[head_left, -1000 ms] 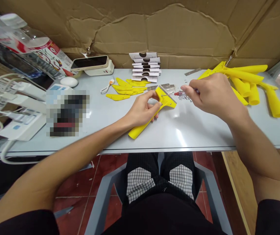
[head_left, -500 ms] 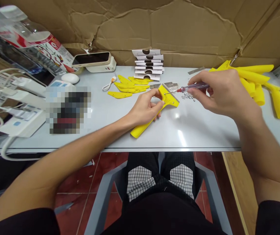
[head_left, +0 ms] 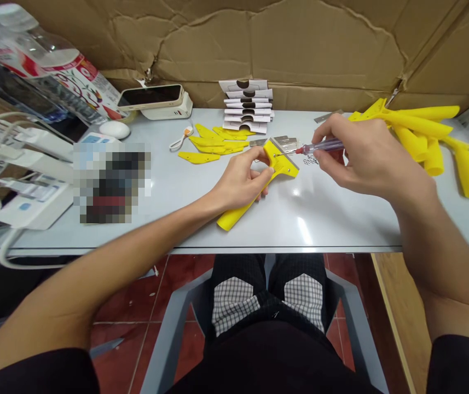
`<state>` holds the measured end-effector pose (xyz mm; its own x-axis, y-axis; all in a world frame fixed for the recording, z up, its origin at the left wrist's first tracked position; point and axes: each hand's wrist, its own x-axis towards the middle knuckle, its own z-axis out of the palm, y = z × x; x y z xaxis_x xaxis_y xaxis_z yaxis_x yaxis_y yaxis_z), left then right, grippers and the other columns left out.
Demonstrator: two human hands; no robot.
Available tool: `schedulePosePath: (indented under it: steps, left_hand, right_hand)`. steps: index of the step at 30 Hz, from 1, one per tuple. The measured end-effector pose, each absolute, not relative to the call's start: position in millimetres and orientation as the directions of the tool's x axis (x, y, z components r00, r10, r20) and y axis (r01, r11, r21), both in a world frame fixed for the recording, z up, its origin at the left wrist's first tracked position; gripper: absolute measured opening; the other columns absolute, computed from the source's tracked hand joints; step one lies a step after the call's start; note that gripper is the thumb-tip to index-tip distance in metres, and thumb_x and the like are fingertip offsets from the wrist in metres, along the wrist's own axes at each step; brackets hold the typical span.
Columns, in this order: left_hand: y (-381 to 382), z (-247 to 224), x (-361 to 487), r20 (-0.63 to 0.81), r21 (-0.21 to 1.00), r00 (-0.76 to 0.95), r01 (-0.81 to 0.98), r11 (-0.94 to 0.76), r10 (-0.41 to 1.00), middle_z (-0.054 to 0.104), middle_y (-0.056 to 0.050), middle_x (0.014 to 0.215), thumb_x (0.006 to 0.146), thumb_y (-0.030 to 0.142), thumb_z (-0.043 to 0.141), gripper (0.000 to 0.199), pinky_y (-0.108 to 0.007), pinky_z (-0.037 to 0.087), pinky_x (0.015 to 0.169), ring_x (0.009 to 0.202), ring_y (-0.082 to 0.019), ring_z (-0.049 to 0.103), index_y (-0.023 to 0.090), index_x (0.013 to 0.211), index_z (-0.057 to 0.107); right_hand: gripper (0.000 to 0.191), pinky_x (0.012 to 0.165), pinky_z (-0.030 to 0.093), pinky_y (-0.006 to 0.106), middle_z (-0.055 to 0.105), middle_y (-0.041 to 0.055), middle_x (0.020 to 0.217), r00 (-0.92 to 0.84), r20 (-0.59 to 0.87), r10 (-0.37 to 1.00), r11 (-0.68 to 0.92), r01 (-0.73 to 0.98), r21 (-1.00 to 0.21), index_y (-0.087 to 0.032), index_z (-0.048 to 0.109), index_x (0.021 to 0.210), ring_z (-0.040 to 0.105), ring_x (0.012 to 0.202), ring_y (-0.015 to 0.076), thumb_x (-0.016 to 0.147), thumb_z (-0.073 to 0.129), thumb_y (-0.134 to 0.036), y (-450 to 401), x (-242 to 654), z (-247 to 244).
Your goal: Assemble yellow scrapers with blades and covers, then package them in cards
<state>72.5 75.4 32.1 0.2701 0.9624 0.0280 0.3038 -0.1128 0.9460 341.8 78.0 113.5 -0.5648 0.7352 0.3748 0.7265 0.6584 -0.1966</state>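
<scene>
Examiner: Head view. State the condition of the left hand.

Inspector: The left hand [head_left: 244, 179] is grasping a yellow scraper [head_left: 280, 166] just below its flared head, thumb on top. The handle slants down toward the table's near edge, left of the head.

Examiner: And the right hand?

Inspector: The right hand [head_left: 368, 153] is closed around a screwdriver [head_left: 321, 146], its clear handle pinched between thumb and fingers. The red collar faces the scraper, and the shaft reaches the left of two screws on the head. Whether the tip is seated cannot be told.

Examiner: Anything fitted to the scraper?

Inspector: A metal strip [head_left: 278, 145] runs along the far edge of the head.

Examiner: Record the surroundings.

Inspector: The scraper is above the middle of the grey table [head_left: 341, 224]. Loose metal blades [head_left: 287, 143] lie just beyond it; small metal hardware [head_left: 308, 160] lies to its right, partly hidden by the right hand. Yellow flat plates [head_left: 199, 158] lie left of the blades, with white card sleeves [head_left: 247, 113] in a row behind. Yellow scraper handles [head_left: 421, 128] are heaped at far right.

Examiner: Left side?

Inspector: A smartphone [head_left: 152, 97] rests on a white device [head_left: 168, 112]; a white mouse [head_left: 115, 129] sits near it. One item [head_left: 113, 186] is pixelated and unidentifiable.
</scene>
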Motion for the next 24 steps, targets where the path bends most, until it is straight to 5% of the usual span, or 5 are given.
schedulePosePath:
  steps: [8, 11, 14, 19, 24]
  left_hand:
    - [76.9, 29.8, 72.0, 0.036, 0.951, 0.264, 0.286, -0.114, 0.964, 0.078, -0.009, 0.121, 0.102, 0.022, 0.07, 0.016, -0.026, 0.052, 0.045, 0.055, -0.01, 0.069, 0.022, 0.115, 0.06]
    - [75.9, 31.7, 72.4, 0.03, 0.952, 0.267, 0.285, -0.108, 0.963, 0.077, -0.007, 0.11, 0.102, 0.019, 0.068, 0.015, -0.026, 0.053, 0.044, 0.054, -0.011, 0.069, 0.021, 0.115, 0.06]
    - [75.4, 33.0, 72.8, 0.031, 0.951, 0.275, 0.287, -0.112, 0.961, 0.076, -0.003, 0.098, 0.102, 0.018, 0.069, 0.016, -0.026, 0.053, 0.044, 0.054, -0.013, 0.07, 0.022, 0.116, 0.06]
    - [75.9, 32.3, 72.5, 0.018, 0.954, 0.267, 0.285, -0.097, 0.963, 0.07, 0.002, 0.082, 0.103, 0.019, 0.069, 0.016, -0.026, 0.052, 0.045, 0.055, -0.015, 0.072, 0.023, 0.114, 0.059]
    - [76.0, 32.4, 72.6, 0.017, 0.952, 0.268, 0.291, -0.098, 0.963, 0.063, 0.006, 0.069, 0.104, 0.016, 0.067, 0.014, -0.025, 0.052, 0.045, 0.055, -0.017, 0.073, 0.024, 0.113, 0.058]
  right_hand:
    - [0.027, 0.072, 0.042, 0.044, 0.072, 0.0087, 0.081, -0.534, 0.378, 0.756, 0.604, 0.792, -0.09, -0.026, 0.074, 0.119, 0.066, 0.077, 0.0319, 0.11, 0.056, -0.045, 80.8, 339.0, 107.4]
    - [0.034, 0.068, 0.041, 0.043, 0.073, 0.0084, 0.085, -0.567, 0.379, 0.731, 0.645, 0.756, -0.114, -0.02, 0.069, 0.13, 0.064, 0.072, 0.0303, 0.101, 0.062, -0.036, 81.2, 341.1, 110.7]
    - [0.029, 0.07, 0.044, 0.043, 0.076, 0.0081, 0.09, -0.606, 0.396, 0.69, 0.7, 0.697, -0.153, -0.021, 0.069, 0.122, 0.066, 0.072, 0.0285, 0.096, 0.06, -0.028, 80.7, 342.5, 112.7]
    - [0.02, 0.078, 0.049, 0.044, 0.078, 0.0066, 0.088, -0.533, 0.426, 0.731, 0.648, 0.737, -0.191, -0.028, 0.074, 0.116, 0.074, 0.083, 0.0319, 0.106, 0.061, -0.041, 80.0, 338.6, 108.8]
    - [0.027, 0.078, 0.048, 0.045, 0.079, 0.0103, 0.091, -0.532, 0.404, 0.744, 0.633, 0.754, -0.175, -0.024, 0.073, 0.115, 0.074, 0.085, 0.0321, 0.112, 0.057, -0.045, 80.1, 335.7, 108.5]
